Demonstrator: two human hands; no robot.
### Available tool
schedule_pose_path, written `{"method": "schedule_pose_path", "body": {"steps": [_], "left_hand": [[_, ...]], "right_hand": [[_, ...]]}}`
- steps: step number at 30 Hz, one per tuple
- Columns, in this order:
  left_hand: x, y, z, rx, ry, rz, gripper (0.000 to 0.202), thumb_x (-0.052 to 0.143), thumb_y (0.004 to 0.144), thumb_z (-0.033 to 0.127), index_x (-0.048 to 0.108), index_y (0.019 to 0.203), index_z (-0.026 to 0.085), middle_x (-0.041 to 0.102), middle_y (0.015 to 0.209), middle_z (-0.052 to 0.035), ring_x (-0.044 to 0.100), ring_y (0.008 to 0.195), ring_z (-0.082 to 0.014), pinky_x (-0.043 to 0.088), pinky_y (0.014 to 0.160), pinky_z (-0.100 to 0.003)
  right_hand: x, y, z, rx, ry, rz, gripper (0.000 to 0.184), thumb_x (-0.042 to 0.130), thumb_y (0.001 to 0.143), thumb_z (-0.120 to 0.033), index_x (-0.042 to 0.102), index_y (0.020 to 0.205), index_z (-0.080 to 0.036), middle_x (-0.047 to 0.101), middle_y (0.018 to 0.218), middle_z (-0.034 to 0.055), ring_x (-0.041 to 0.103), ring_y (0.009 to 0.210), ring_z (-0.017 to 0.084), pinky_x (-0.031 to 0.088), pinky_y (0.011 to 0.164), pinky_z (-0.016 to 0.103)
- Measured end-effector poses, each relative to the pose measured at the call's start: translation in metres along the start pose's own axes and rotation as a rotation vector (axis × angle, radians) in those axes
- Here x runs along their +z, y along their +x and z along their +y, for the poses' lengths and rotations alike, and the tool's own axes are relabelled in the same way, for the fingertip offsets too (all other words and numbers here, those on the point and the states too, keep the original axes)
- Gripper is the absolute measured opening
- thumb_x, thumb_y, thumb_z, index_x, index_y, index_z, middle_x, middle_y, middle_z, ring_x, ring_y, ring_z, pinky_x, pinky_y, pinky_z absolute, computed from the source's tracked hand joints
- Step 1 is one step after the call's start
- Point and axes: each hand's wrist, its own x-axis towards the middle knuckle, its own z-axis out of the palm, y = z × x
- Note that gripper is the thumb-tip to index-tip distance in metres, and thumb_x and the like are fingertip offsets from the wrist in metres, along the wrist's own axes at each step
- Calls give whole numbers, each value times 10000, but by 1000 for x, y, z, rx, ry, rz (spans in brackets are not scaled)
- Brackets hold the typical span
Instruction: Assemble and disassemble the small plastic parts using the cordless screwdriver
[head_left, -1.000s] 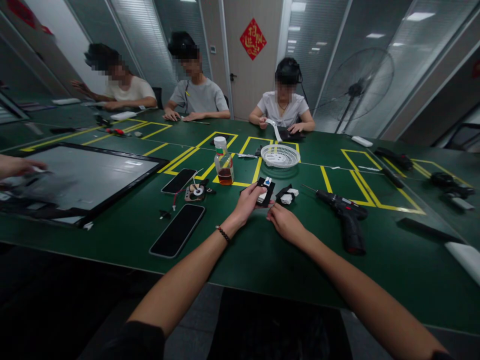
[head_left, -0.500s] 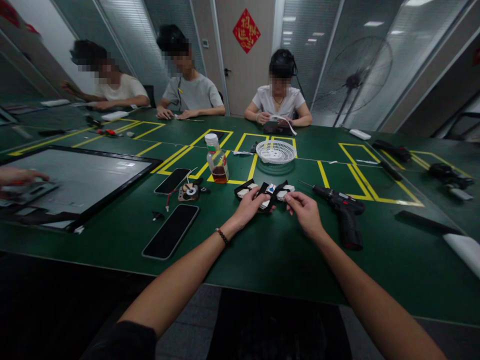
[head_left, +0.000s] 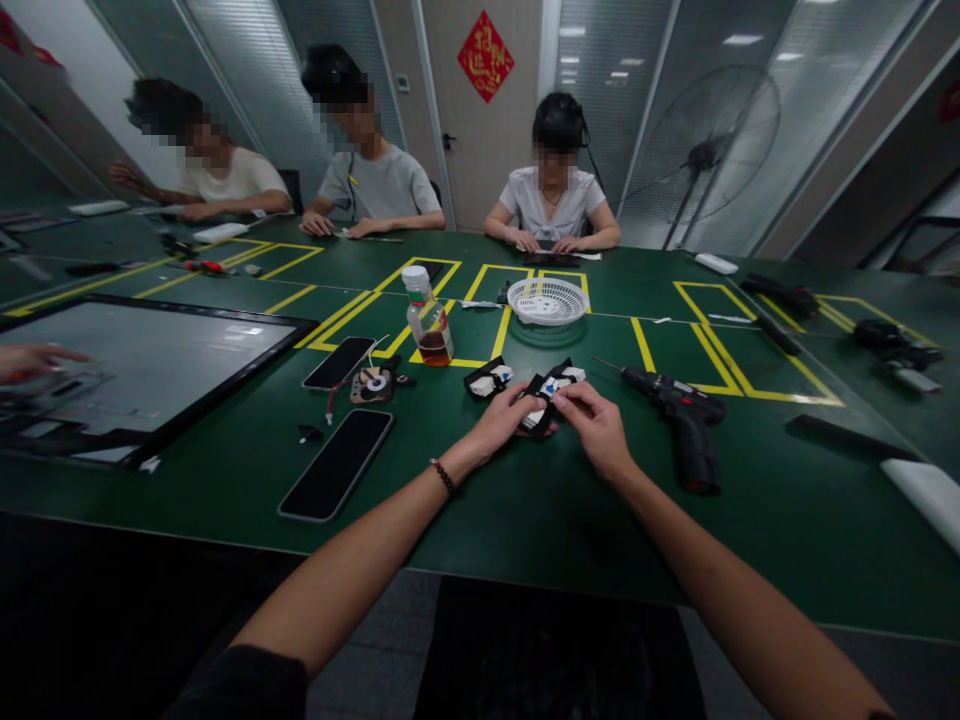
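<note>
My left hand grips a small black piece with white material and a touch of blue on it. Fingers of my right hand are pinched together at its right side, close to the left thumb. What exactly the piece is, I cannot make out. A similar black-and-white piece lies on the table just beyond my left hand. To the right of my right hand rests a black cordless drill, its thin bit pointing left.
Left of my hands lie two phones and a small speaker-like part with wires. Beyond stand a bottle of dark liquid and a white basket. A framed panel lies left, under another person's hand. Co-workers sit opposite.
My right hand has moved left, closer to my left hand, and its fingertips now meet over the held piece. The person opposite has lowered both hands and a white strip to the table.
</note>
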Motion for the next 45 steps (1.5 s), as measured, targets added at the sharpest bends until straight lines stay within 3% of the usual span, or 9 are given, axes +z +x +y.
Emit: {"method": "schedule_pose_path", "body": {"steps": [11,17,25,32,45], "left_hand": [[-3,0,-1,41,28,19,443,661,830,312,555,1242,186,688,1081,-96,715,749,-195,597,748,-379],[-6,3,-4,111,145,108,421,691,796,318,608,1179,165,675,1109,-97,683,877,-205,564,800,-346],[-6,1,-2,274,379,138,493,683,806,372,574,1237,159,664,1106,-84,628,1016,-232,495,916,-357],[0,-5,-6,372,570,269,608,703,801,350,489,1345,183,640,1182,-90,600,1090,-249,455,980,-375],[3,-2,-6,338,386,204,550,655,832,346,475,1317,156,662,1076,-76,622,981,-224,479,902,-358]], "right_hand": [[2,-2,-6,-58,-121,31,155,601,924,-336,699,955,-220,620,956,48,600,842,186,533,703,306],[1,-4,-10,-111,-197,20,120,609,925,-313,690,936,-225,619,965,48,609,860,193,519,741,330],[5,-2,6,118,176,-43,187,687,865,-348,624,983,-219,632,854,13,623,736,166,538,690,313],[2,0,14,231,279,-60,249,748,799,-375,594,906,-210,634,857,3,602,681,141,525,638,285],[2,-1,1,292,362,-107,203,711,849,-389,629,919,-217,651,829,5,587,689,139,502,673,286]]}}
